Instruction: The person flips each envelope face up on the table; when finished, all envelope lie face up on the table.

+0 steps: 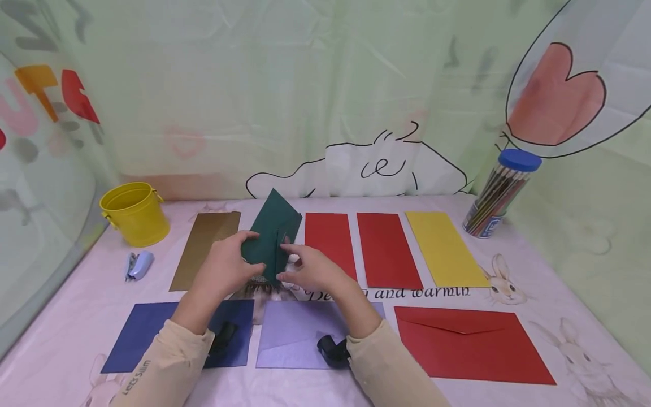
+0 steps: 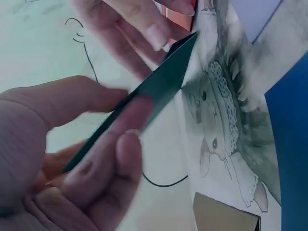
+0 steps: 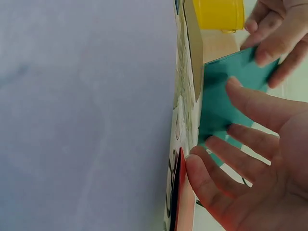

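A dark green envelope is held up at a tilt above the table, its flap side partly facing the head camera. My left hand pinches its left side, thumb on one face and fingers on the other, as the left wrist view of that hand shows. By the envelope's right edge, near the flap, is my right hand. Its fingers are spread and loosely bent, thumb in front of the green paper; whether the fingertips touch it I cannot tell.
Behind lie a brown envelope, two red ones and a yellow one. In front are blue, lilac and red envelopes. A yellow bucket, a stapler and a pencil jar stand at the sides.
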{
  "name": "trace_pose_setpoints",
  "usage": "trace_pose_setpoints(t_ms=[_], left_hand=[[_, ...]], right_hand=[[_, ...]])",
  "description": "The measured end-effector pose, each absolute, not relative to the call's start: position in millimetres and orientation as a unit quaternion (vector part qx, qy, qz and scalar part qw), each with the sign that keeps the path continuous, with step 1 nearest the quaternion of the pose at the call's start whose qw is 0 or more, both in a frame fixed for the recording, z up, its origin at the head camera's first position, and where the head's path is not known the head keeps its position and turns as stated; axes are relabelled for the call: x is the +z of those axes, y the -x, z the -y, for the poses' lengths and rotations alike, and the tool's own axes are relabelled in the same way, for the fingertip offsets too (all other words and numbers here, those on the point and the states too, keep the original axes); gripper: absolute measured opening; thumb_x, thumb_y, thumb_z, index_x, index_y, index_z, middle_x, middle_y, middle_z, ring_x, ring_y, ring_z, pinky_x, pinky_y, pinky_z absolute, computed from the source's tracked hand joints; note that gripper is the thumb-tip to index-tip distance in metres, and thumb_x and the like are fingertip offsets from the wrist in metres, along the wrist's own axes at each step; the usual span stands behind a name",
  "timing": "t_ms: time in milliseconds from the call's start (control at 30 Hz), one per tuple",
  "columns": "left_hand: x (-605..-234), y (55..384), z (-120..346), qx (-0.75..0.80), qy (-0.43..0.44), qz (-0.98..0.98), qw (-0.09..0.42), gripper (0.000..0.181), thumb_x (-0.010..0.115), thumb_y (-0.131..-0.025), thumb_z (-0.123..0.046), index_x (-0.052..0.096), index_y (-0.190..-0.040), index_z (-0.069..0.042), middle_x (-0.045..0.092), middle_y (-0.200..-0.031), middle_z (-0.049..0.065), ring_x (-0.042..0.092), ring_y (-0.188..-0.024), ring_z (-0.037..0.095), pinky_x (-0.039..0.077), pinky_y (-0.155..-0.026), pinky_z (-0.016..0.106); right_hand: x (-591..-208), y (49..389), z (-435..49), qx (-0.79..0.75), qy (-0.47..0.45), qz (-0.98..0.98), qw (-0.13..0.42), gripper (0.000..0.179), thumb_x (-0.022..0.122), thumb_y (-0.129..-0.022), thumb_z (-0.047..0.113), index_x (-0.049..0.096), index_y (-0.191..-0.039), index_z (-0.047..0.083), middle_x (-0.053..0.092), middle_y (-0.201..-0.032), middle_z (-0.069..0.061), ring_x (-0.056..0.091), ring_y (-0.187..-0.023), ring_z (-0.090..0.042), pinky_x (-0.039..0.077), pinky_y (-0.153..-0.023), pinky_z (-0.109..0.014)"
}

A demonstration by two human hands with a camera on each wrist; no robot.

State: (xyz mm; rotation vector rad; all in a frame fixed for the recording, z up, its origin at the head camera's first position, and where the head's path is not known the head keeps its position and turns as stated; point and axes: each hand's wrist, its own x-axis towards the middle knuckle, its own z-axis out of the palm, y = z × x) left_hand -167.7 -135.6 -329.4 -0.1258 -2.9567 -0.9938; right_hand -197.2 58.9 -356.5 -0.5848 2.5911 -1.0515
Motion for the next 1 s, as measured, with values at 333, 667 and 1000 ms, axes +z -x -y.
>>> trace_pose_setpoints(t_ms=[333,667,1000], left_hand=[[-337,166,141,-0.189,0.038,0.979,-0.067,0.083,0.079,-0.084,-0.044,0.046,-0.15,-0.006,0.054,-0.139,0.027,0.059,-0.116,0.047,0.048,-0.089,0.064],[-349,166,145,-0.152,0.04,0.983,-0.098,0.083,0.076,-0.084,-0.056,0.053,-0.143,-0.002,0.059,-0.133,0.026,0.06,-0.114,0.042,0.048,-0.087,0.065],[-354,166,147,-0.157,0.039,0.982,-0.102,0.082,0.076,-0.083,-0.055,0.054,-0.142,-0.002,0.06,-0.131,0.025,0.06,-0.114,0.043,0.047,-0.088,0.066]], right_hand=[[-358,195,-58,-0.306,0.2,-0.918,0.156,0.055,0.079,-0.088,0.02,0.061,-0.14,0.012,0.057,-0.138,-0.013,0.056,-0.123,-0.031,0.052,-0.094,-0.045],[-362,195,-59,-0.29,0.212,-0.923,0.139,0.05,0.081,-0.085,0.015,0.066,-0.132,0.005,0.053,-0.137,-0.014,0.053,-0.124,-0.03,0.051,-0.096,-0.042],[-364,196,-59,-0.286,0.215,-0.923,0.146,0.05,0.081,-0.086,0.016,0.066,-0.133,0.006,0.049,-0.142,-0.012,0.045,-0.132,-0.032,0.051,-0.096,-0.044]])
